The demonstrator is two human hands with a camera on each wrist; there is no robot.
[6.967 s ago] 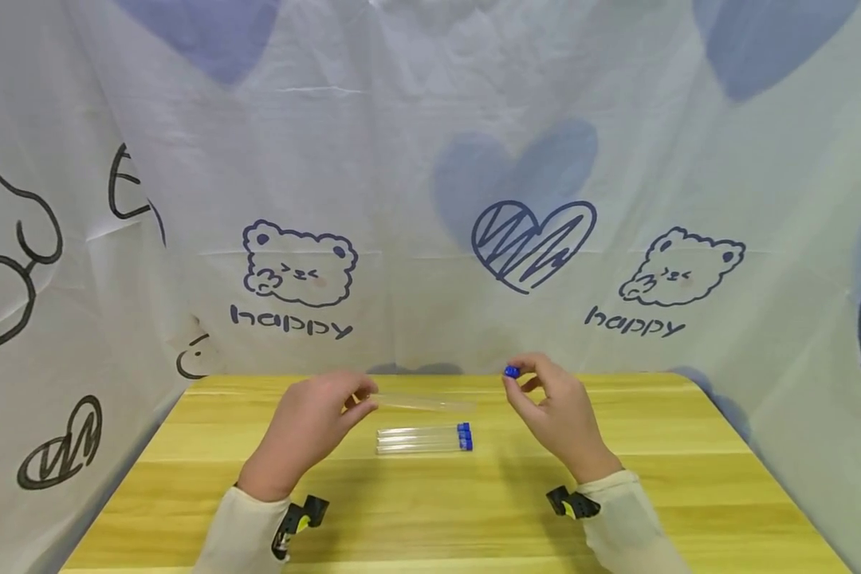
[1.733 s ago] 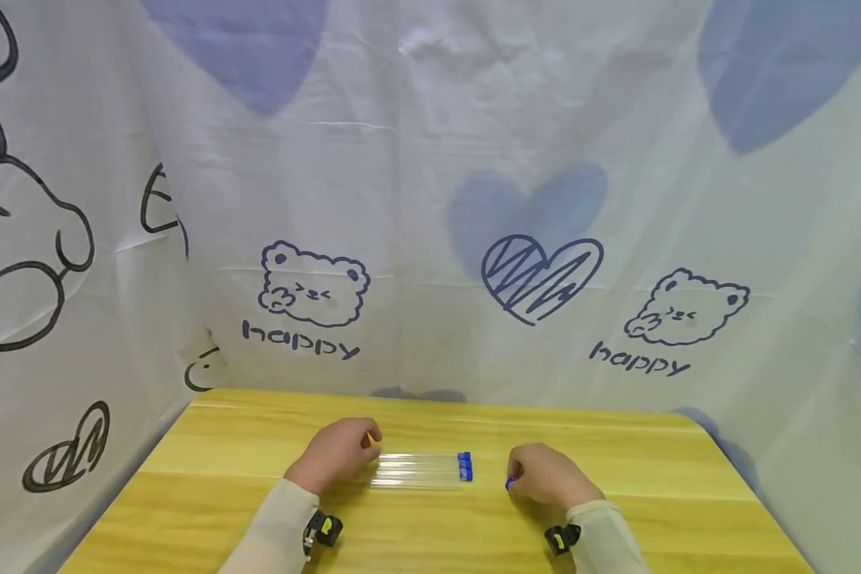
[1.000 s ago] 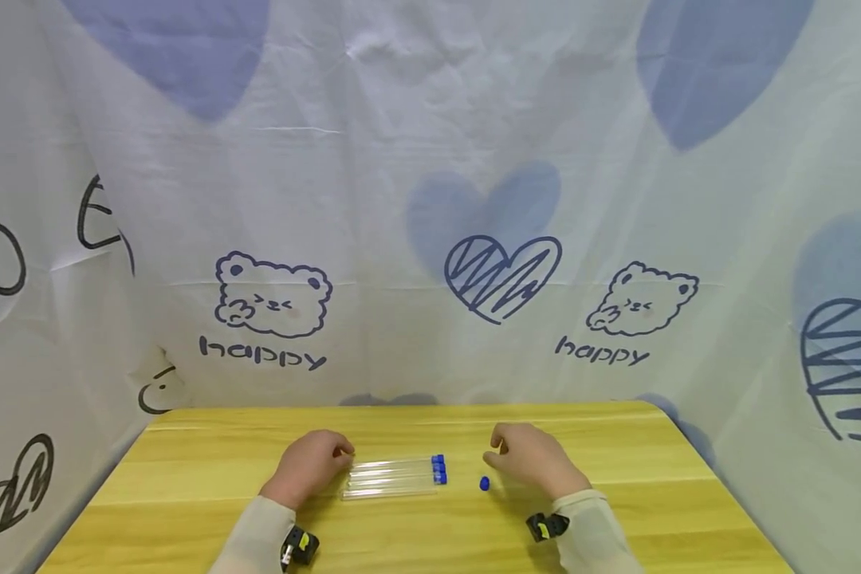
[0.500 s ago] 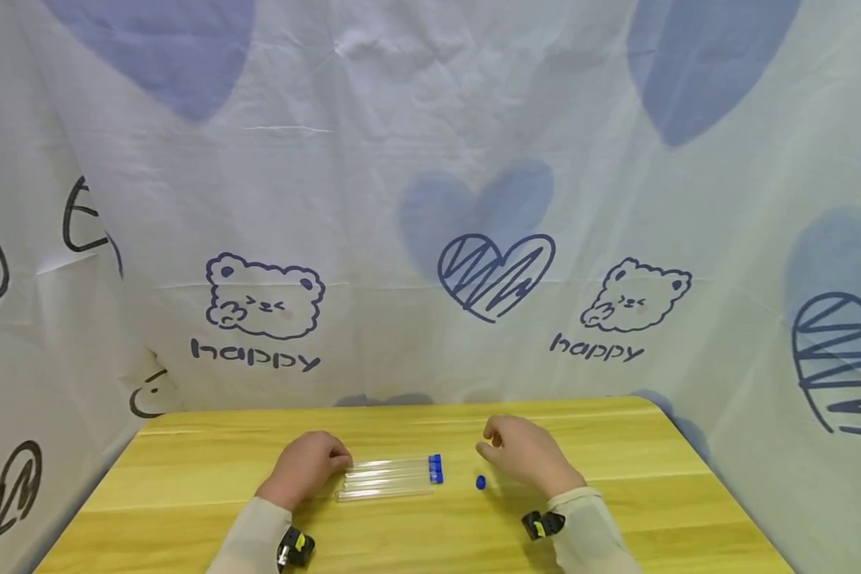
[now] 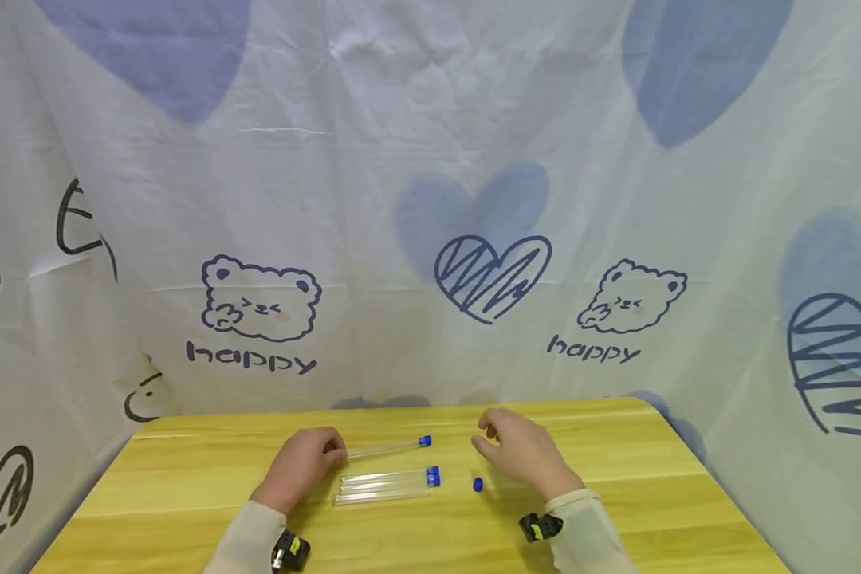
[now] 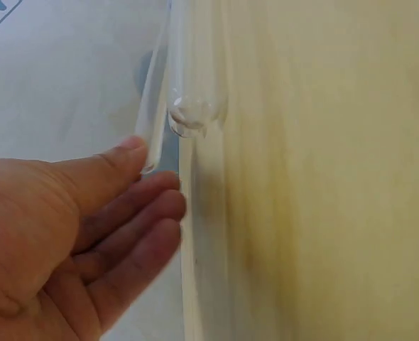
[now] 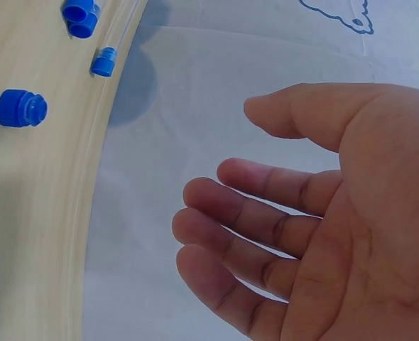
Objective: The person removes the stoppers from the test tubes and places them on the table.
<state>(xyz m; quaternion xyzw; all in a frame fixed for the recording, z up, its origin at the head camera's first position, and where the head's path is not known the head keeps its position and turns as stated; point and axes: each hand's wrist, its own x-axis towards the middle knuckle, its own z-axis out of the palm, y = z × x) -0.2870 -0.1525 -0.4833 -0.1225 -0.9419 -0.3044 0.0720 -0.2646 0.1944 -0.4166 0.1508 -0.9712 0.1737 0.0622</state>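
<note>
My left hand (image 5: 297, 466) pinches the closed end of a clear tube (image 5: 383, 449) with a blue cap (image 5: 425, 440), held a little above the yellow table (image 5: 186, 494). In the left wrist view the thumb tip of that hand (image 6: 74, 234) meets the thin tube (image 6: 155, 106). Other clear tubes (image 5: 380, 479) lie side by side just in front, blue-capped at the right end; the front one looks uncapped. A loose blue cap (image 5: 477, 484) lies on the table. My right hand (image 5: 520, 454) hovers beside it, fingers relaxed and holding nothing (image 7: 323, 213); the cap (image 7: 21, 108) is apart from it.
A white cloth backdrop (image 5: 402, 199) printed with bears and hearts walls the table at the back and both sides. Black and yellow wrist mounts (image 5: 290, 550) sit on both sleeves near the front edge.
My left hand has lifted one capped tube out of the row toward the back. The right hand set the blue cap down earlier and now hovers slightly higher.
</note>
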